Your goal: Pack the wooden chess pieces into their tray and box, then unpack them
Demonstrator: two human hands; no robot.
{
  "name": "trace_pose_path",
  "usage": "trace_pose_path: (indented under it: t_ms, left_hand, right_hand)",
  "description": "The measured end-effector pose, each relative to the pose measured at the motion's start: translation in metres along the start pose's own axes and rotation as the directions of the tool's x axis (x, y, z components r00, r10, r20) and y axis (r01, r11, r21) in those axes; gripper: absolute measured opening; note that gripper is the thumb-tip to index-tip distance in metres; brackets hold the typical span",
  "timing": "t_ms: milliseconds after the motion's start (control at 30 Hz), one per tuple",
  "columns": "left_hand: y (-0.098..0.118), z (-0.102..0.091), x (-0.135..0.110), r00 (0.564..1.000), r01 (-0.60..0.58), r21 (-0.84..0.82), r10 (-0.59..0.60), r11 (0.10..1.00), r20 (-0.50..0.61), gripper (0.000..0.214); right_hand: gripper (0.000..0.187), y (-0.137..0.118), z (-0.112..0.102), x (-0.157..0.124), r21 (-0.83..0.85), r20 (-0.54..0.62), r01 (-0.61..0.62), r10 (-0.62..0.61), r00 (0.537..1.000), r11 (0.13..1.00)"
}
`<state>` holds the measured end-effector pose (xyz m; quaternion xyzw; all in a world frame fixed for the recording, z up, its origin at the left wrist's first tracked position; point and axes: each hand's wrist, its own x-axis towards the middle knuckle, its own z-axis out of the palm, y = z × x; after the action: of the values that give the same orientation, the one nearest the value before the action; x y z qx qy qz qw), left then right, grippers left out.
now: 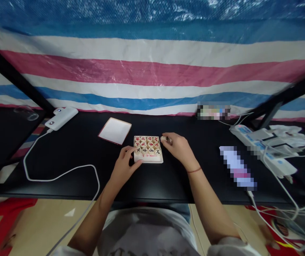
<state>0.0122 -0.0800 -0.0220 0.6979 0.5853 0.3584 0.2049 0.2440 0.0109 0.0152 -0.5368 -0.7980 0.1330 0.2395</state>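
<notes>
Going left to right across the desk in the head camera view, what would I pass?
White power bank, white square tray with a red rim, wooden tray of Chinese chess pieces, wooden chess piece, right hand, white power strip.

Smooth pale wood is shown by the pieces (147, 145) and their tray (148, 159). Smooth white plastic is seen on the power bank (61, 118) at upper left, and glossy woven plastic on the tarp (152, 71) across the top.
</notes>
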Motion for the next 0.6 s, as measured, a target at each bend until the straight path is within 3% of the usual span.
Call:
trace_pose_path:
  t_ms: [67,133,200,433,600]
  left_hand:
    - [0.003,-0.003,0.011,0.996,-0.080,0.010,0.080,0.997,-0.037,0.042]
    - [0.005,-0.004,0.024,0.978,-0.202,0.012,0.203,0.979,-0.045,0.042]
    - [0.005,-0.005,0.034,0.955,-0.293,0.008,0.293,0.956,-0.038,0.036]
    - [-0.002,-0.009,0.025,0.965,-0.257,-0.056,0.253,0.965,-0.068,0.017]
    - [-0.002,-0.014,0.015,0.961,-0.273,0.115,0.266,0.955,0.072,0.009]
  right_hand:
    - [0.027,-0.015,0.001,-0.003,0.258,0.026,-0.010,0.003,1.000,0.966]
    - [0.034,-0.031,0.008,-0.005,0.481,0.115,-0.041,-0.017,0.993,0.876]
    - [0.037,-0.042,0.017,-0.005,0.612,0.152,-0.073,-0.027,0.988,0.788]
    - [0.035,-0.039,0.027,-0.007,0.732,0.102,-0.102,0.040,0.994,0.673]
    - [0.033,-0.024,0.025,-0.008,0.748,0.009,-0.099,0.139,0.990,0.657]
